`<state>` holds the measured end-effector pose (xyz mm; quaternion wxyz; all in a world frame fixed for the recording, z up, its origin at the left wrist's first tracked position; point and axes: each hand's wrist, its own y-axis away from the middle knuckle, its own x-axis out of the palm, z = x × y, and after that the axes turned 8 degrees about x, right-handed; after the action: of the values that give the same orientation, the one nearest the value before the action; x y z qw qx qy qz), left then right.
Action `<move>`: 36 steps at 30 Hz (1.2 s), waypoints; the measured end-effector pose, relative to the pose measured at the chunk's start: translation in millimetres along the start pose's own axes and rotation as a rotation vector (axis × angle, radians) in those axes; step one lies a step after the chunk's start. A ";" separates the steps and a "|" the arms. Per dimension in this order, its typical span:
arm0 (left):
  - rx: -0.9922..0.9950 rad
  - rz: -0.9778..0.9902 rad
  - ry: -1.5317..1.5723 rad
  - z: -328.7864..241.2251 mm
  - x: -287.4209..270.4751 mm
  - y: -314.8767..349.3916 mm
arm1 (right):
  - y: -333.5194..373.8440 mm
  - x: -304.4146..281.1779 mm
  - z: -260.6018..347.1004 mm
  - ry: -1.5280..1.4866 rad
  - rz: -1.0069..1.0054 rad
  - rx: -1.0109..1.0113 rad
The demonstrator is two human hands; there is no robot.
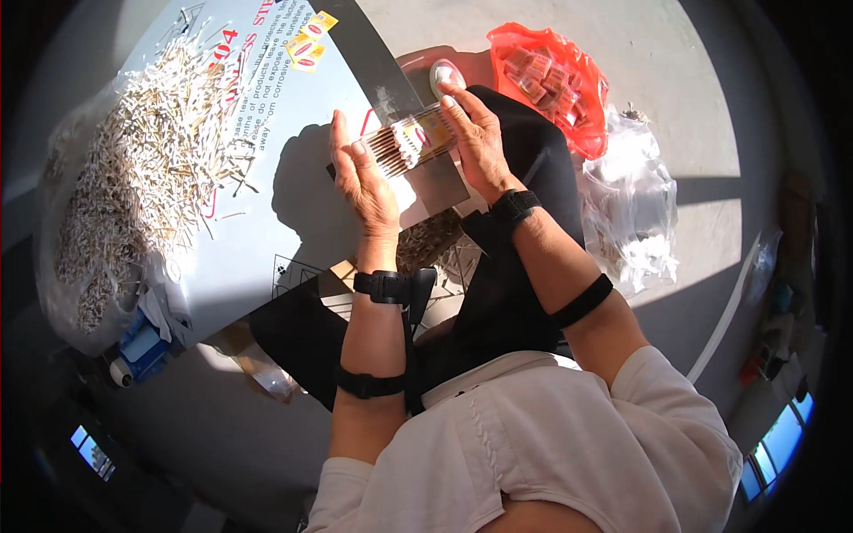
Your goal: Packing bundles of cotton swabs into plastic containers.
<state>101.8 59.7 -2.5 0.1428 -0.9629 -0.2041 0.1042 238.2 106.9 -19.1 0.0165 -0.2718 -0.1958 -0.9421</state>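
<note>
With left hand [367, 191] and right hand [480, 147] apart, holding a swab packet [428, 138] between them over the table's [244, 266] dark edge; judging by packets [544, 75] inside the red bag [593, 93], apparently getting some finished; judging by the loose swab heap [164, 142], leaving plenty.

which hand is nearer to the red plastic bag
Right: the right hand is to the left of the red plastic bag; the left hand is farther left.

Pack [426, 137] between hands [366, 189], stick heap [151, 169] left
</note>
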 end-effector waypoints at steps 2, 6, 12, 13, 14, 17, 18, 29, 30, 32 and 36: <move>-0.039 -0.074 0.166 -4.5 5.9 3.3 | -2.9 -3.2 -2.3 0.048 -0.009 0.038; -0.043 -0.114 0.161 -6.8 13.9 2.8 | -1.8 -0.5 -4.0 0.037 -0.023 0.008; -0.031 -0.100 0.209 -10.3 19.3 3.0 | -1.8 1.5 -5.4 0.079 -0.013 -0.074; -0.033 -0.097 0.207 -10.7 20.9 2.4 | -1.7 1.2 -4.9 0.077 -0.016 -0.072; -0.022 -0.099 0.210 -10.2 22.3 2.1 | -1.8 0.3 -5.0 0.110 -0.003 -0.080; -0.004 -0.091 0.204 -8.6 24.3 1.2 | -2.2 0.0 -6.4 0.210 -0.014 -0.097; 0.005 -0.085 0.198 -7.7 24.4 1.2 | -2.4 0.6 -7.0 0.277 -0.036 -0.108; -0.046 -0.089 0.247 -13.5 49.2 2.9 | -1.0 3.3 -7.0 0.333 -0.066 -0.134; -0.045 -0.092 0.259 -13.0 50.1 2.7 | -1.6 4.3 -7.5 0.322 -0.078 -0.159; -0.028 -0.090 0.290 -11.6 48.2 1.7 | -1.5 4.4 -7.1 0.310 -0.088 -0.183; -0.054 -0.098 0.352 -10.1 47.8 1.8 | -0.6 3.4 -6.2 0.441 -0.102 -0.164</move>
<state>147.9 76.0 -0.4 0.1554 -0.9586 -0.2253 -0.0788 232.0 105.3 -22.4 -0.0108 -0.0495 -0.1237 -0.9910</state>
